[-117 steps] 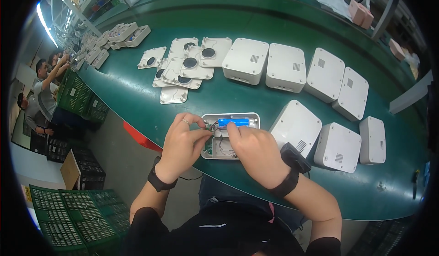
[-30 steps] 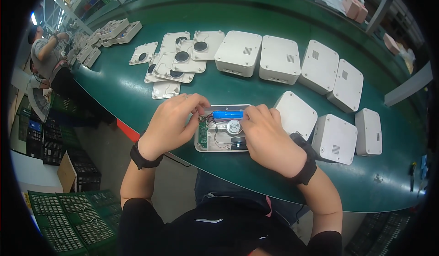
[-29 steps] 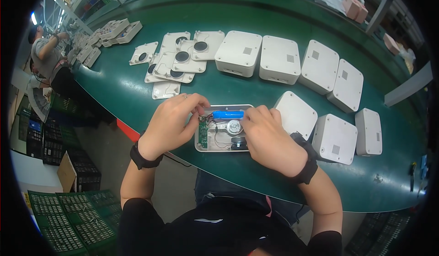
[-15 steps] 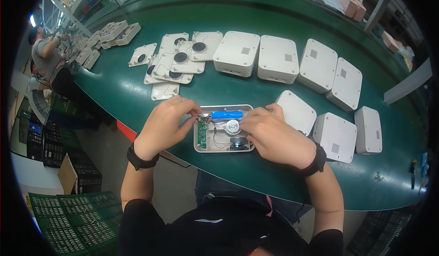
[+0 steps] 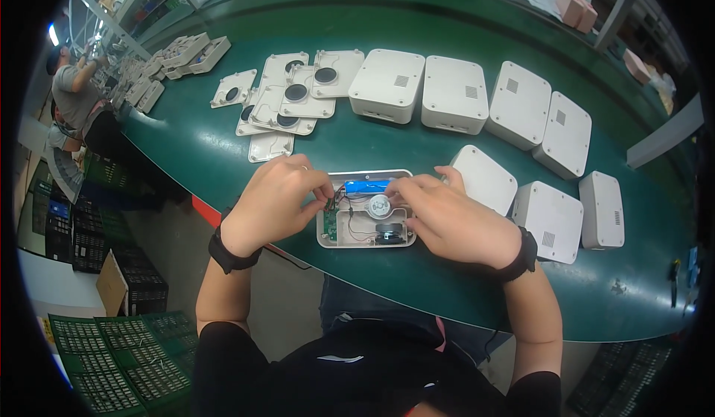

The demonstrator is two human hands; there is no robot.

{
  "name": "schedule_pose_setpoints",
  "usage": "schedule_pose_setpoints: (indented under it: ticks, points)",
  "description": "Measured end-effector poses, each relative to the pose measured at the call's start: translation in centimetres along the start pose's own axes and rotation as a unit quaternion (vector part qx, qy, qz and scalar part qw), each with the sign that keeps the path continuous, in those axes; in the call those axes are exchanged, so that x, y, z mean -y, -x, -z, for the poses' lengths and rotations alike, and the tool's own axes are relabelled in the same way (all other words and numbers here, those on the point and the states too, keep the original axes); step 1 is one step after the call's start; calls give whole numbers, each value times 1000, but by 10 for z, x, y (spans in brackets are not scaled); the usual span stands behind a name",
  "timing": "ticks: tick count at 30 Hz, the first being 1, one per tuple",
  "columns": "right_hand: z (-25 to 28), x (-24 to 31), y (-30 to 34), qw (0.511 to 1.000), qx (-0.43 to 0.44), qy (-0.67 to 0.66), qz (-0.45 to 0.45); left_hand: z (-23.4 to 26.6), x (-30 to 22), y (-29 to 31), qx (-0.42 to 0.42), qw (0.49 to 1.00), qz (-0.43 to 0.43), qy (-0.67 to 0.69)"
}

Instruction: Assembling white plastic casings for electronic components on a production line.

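Note:
A white plastic housing (image 5: 328, 243) lies open side up on the green table in front of me. Inside it are a blue cylindrical battery (image 5: 363, 187), a round silver motor-like part (image 5: 379, 207), a black round part (image 5: 389, 232) and a green circuit board (image 5: 330, 223). My left hand (image 5: 279, 197) pinches thin wires (image 5: 340, 195) at the board's upper end; its fingertips partly hide them. My right hand (image 5: 458, 220) rests at the housing's right side, fingers apart, the index near the battery's end and the thumb at the lower right rim.
Several closed white boxes (image 5: 454, 95) stand behind and to the right. White covers (image 5: 306, 100) with black discs lie overlapping at the back left. Farther left are more white parts (image 5: 186, 52) and another person (image 5: 78, 82). Green crates (image 5: 112, 357) sit below the table's left edge.
My right hand's fingers have spread apart and shifted slightly on the housing, showing more of its right side. My left fingertips have moved slightly, staying by the board's upper end.

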State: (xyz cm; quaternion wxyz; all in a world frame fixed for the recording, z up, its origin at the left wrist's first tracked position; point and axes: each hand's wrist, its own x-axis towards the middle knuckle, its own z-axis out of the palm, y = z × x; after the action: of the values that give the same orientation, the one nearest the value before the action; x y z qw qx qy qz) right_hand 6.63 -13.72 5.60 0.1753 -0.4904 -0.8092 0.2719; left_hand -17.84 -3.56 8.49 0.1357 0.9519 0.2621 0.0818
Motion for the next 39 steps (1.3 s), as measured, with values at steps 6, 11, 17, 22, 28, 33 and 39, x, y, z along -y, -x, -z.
schedule_pose_setpoints:
  ticks: [6,11,17,22,28,33,39]
  points:
    - [-1,1,0,1000,-2,9,-5,-6,-4,-4,-2,1000,-8,-18]
    - [-1,3,0,1000,-5,9,-11,-16,-5,-8,-8,998,-10,-60]
    - [1,4,-2,1000,-15,-17,-21,-6,-5,-4,-31,995,46,81]
    - [3,3,-4,998,-37,-33,-32,10,0,0,-127,989,67,47]
    - [5,5,-1,998,-59,-11,-31,1,-4,6,-66,997,44,-2]
    - [8,8,2,997,-73,12,-22,-10,-8,4,-46,998,40,-25]
    - [25,15,15,994,-101,25,-17,-17,-9,0,-39,996,25,-74]
